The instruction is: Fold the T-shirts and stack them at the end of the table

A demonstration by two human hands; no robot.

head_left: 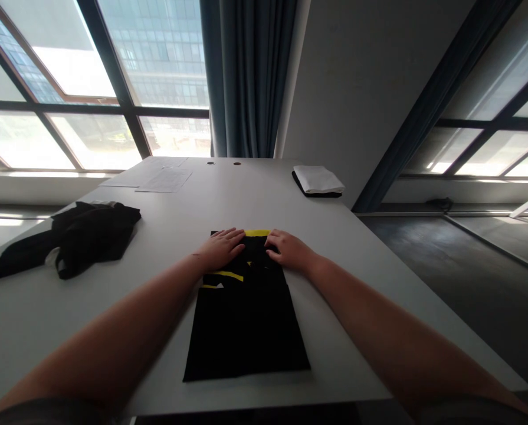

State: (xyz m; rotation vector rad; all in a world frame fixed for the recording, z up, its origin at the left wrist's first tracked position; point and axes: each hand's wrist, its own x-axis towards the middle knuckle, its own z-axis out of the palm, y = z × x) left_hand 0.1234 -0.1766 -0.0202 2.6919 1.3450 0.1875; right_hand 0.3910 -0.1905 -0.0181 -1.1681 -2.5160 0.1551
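Black cloth [246, 330] lies folded in a long rectangle before me, near the front edge of the white surface [356, 354], its narrower part away from me and its wider part close. I have both bare hands at its far end. My left grip [223, 248] lies flat over the far left corner, palm down, fingers stretched out and not clamped on anything. My right grip [284, 248] rests at the far right corner with the fingers bent; I cannot tell whether they pinch the fabric. Between them runs a yellow band [257, 233] along the far edge, and a yellow stripe [229, 275] shows lower down on the left, beside a small white patch [220, 285]. Off to my left I see a rumpled dark garment [95, 236], well apart from the folded piece, with sheets of paper [166, 180] beyond it. Far right, a white folded cloth [319, 178] sits on a black one [321, 194]. Past the far edge hangs a blue curtain [250, 77] beside the window [166, 53].
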